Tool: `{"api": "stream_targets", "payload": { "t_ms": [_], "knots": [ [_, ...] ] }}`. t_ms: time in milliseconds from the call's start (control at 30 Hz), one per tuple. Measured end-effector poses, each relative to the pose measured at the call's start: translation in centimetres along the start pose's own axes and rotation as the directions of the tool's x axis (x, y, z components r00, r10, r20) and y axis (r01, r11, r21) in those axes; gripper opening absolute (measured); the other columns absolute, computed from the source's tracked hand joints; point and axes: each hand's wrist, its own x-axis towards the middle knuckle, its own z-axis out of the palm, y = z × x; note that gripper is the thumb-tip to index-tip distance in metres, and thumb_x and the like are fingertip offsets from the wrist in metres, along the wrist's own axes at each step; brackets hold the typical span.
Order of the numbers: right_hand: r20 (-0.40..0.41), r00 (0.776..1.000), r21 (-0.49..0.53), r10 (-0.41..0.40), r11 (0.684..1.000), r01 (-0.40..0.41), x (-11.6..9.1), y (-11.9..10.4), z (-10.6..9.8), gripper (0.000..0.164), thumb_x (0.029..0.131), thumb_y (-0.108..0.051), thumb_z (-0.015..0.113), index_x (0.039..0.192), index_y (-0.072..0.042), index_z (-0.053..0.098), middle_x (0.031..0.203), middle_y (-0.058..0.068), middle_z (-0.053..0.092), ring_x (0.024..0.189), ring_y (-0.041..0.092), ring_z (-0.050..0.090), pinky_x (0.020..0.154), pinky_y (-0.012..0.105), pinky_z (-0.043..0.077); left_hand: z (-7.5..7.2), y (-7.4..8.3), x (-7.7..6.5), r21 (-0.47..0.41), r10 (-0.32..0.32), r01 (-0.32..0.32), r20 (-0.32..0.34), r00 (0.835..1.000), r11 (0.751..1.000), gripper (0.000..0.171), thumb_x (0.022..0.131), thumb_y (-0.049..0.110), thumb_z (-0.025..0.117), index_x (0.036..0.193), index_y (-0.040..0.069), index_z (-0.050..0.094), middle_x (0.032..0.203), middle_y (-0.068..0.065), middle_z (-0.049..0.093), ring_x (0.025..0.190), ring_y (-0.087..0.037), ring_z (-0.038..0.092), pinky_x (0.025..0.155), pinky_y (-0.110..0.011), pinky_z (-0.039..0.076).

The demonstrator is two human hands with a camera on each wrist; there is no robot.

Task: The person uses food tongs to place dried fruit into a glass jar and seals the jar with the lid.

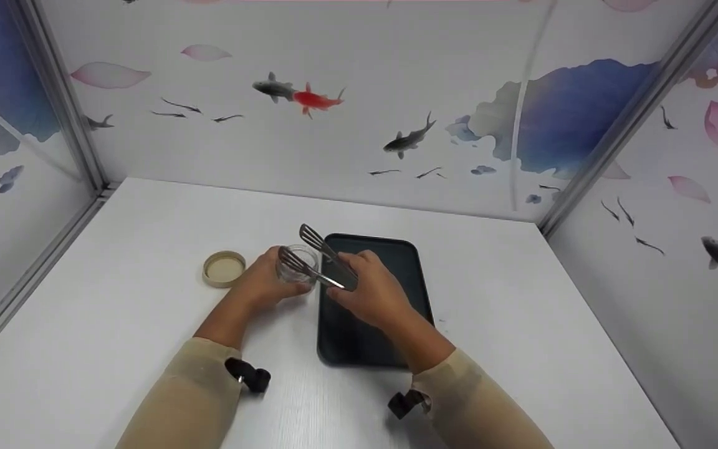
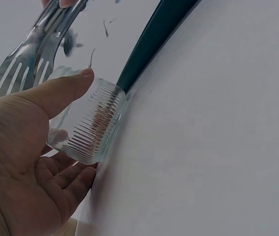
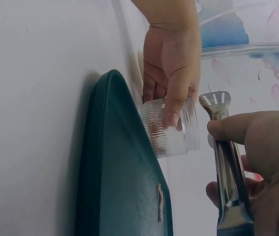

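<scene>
A ribbed clear glass jar [image 2: 88, 120] stands beside the dark tray [image 1: 359, 340], its mouth uncovered. My left hand [image 1: 264, 282] grips the jar round its side, thumb on the near side. Something thin and brownish shows through the lower glass. In my right hand [image 1: 376, 288] are metal food tongs [image 3: 225, 172] with slotted ends, pinched between thumb and fingers. Those ends stand apart; one overlaps the jar in the head view, and nothing shows between them. On the tray lies a thin brownish strip [image 3: 160, 202], seen in the right wrist view.
A round tan lid [image 1: 224, 269] lies on the white table [image 1: 496, 299], left of the left hand. Printed panels [image 1: 359, 156] with fish and petals enclose the back and sides. Both sleeves carry small black wrist cameras.
</scene>
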Motion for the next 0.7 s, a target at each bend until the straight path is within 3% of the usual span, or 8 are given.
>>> {"api": "stream_targets", "payload": {
  "t_ms": [233, 567, 700],
  "knots": [
    [-0.001, 1.0, 0.008, 0.013, 1.0, -0.013, 0.1, 0.2, -0.2, 0.073, 0.093, -0.043, 0.084, 0.157, -0.025, 0.055, 0.136, 0.0, 0.061, 0.113, 0.019, 0.064, 0.1, 0.045, 0.058, -0.1, 0.3, -0.1, 0.001, 0.002, -0.002, -0.001, 1.0, 1.0, 0.101, 0.084, 0.045, 0.09, 0.162, 0.007, 0.037, 0.16, -0.019, 0.052, 0.152, -0.038, 0.048, 0.127, -0.058, 0.036],
    [-0.046, 0.998, -0.023, 0.053, 0.998, -0.054, 1.0, 2.0, -0.8, 0.073, 0.094, -0.043, 0.082, 0.158, -0.021, 0.054, 0.132, 0.003, 0.062, 0.098, 0.016, 0.061, 0.085, 0.037, 0.055, -0.1, 0.3, -0.1, 0.031, -0.042, 0.041, 0.004, 0.999, 0.999, 0.107, 0.085, 0.049, 0.088, 0.166, 0.01, 0.031, 0.167, -0.019, 0.045, 0.155, -0.039, 0.044, 0.128, -0.058, 0.035],
    [-0.051, 0.996, -0.027, 0.078, 0.996, -0.08, 1.3, 3.1, -1.1, 0.073, 0.095, -0.042, 0.082, 0.158, -0.019, 0.054, 0.133, 0.004, 0.062, 0.1, 0.017, 0.062, 0.089, 0.039, 0.056, 0.0, 0.3, -0.1, 0.04, -0.047, 0.047, 0.0, 0.999, 0.998, 0.107, 0.085, 0.049, 0.088, 0.165, 0.009, 0.031, 0.168, -0.019, 0.044, 0.156, -0.039, 0.043, 0.128, -0.058, 0.034]
  ]
}}
